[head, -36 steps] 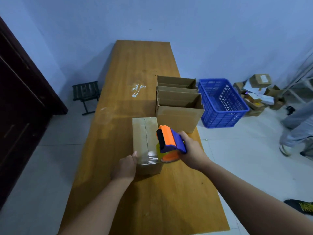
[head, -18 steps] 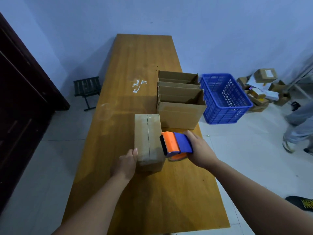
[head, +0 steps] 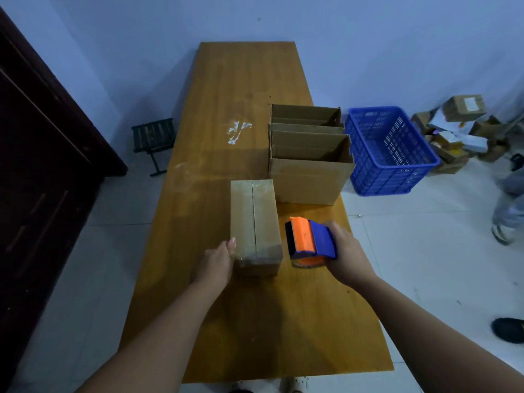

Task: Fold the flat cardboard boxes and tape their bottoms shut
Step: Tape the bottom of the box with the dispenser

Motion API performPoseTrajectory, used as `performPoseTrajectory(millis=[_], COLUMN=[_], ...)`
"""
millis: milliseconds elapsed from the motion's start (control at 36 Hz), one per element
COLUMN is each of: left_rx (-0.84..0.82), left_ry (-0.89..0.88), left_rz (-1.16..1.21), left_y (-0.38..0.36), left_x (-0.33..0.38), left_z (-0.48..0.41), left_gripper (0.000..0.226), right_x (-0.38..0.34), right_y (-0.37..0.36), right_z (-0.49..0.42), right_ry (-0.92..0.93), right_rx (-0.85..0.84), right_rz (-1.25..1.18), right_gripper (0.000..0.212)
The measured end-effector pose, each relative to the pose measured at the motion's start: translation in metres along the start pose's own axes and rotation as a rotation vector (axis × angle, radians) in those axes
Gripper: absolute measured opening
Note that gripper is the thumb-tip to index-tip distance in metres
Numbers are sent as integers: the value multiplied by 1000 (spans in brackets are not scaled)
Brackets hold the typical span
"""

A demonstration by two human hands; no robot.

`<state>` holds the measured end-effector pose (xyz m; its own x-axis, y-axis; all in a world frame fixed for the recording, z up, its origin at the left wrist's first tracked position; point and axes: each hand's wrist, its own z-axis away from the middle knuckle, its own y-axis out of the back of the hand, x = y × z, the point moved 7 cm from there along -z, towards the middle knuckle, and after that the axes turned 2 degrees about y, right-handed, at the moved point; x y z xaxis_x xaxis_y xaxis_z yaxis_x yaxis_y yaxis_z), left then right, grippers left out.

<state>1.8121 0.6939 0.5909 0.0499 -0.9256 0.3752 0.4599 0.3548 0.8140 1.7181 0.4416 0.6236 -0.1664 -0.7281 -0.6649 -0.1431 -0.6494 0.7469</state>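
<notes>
— How many boxes do we count on the counter (head: 226, 89)?
— One closed box (head: 253, 219) and two open boxes (head: 309, 163), so three.
— And tools?
— We see one tape dispenser (head: 310, 241).
— On the floor?
— One blue crate (head: 388, 151), one stool (head: 154, 136); the heap of parcels (head: 459, 129) we cannot count.

A plain brown cardboard box (head: 255, 222), crossed by a dark centre seam and glossy clear tape, is seen on an orange-brown wooden table (head: 243, 89) marked with a white smear (head: 238, 131). To its right, an orange and blue tape dispenser (head: 310, 241) is shown. Farther off, brown open boxes (head: 309, 165) and a blue perforated crate (head: 388, 148) are seen against a pale blue wall (head: 368, 38).
</notes>
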Motion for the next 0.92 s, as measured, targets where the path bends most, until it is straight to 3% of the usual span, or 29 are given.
performPoseTrajectory(millis=[556, 694, 778, 917], left_rx=[3, 35, 95, -85], left_ry=[-19, -17, -97, -443], left_rz=[-63, -174, -228, -581], left_y=[3, 14, 21, 4], left_x=[3, 10, 26, 59], left_z=[2, 2, 5, 19], left_gripper=[60, 57, 57, 80], right_x=[30, 36, 36, 38], right_y=[-10, -19, -23, -26], right_z=[-3, -1, -2, -3], right_ry=[-2, 9, 18, 51], right_rx=[-160, -181, -174, -137], right_rz=[66, 86, 209, 353], right_gripper=[45, 44, 46, 56])
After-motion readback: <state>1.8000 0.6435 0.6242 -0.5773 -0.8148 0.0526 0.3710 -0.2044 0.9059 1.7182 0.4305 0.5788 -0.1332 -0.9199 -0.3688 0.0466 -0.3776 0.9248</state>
